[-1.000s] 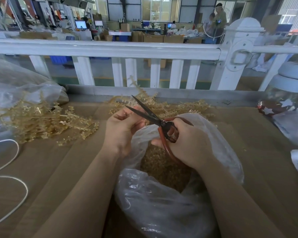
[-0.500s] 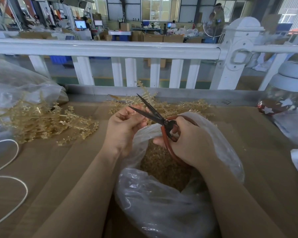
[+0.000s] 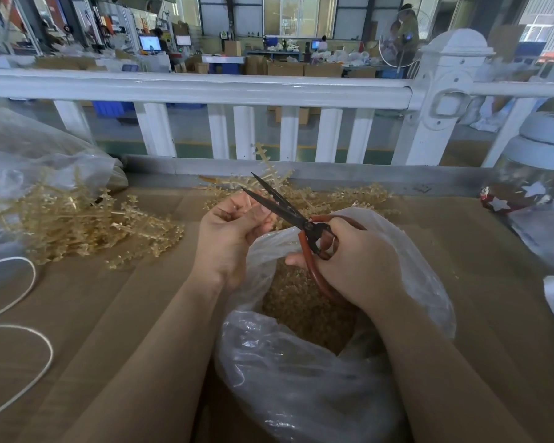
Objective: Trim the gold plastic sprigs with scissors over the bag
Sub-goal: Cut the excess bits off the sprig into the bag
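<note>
The left hand [image 3: 234, 231] pinches a sprig [image 3: 274, 174]. The right hand [image 3: 352, 260] grips scissors [image 3: 288, 207], blades parted, above the bag [image 3: 301, 372] on the worktop [image 3: 109, 314].

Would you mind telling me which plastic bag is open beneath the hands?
The clear bag nearest the camera, its mouth showing gold trimmings; the other bag lies far left beside the untrimmed sprigs.

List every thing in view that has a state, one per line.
scissors: blades open, gripped by right hand
sprig: held upright by left hand, between the blades
bag: mouth open, holds gold trimmings
loose sprigs: piled on the table, untrimmed
jar: lid on
</note>
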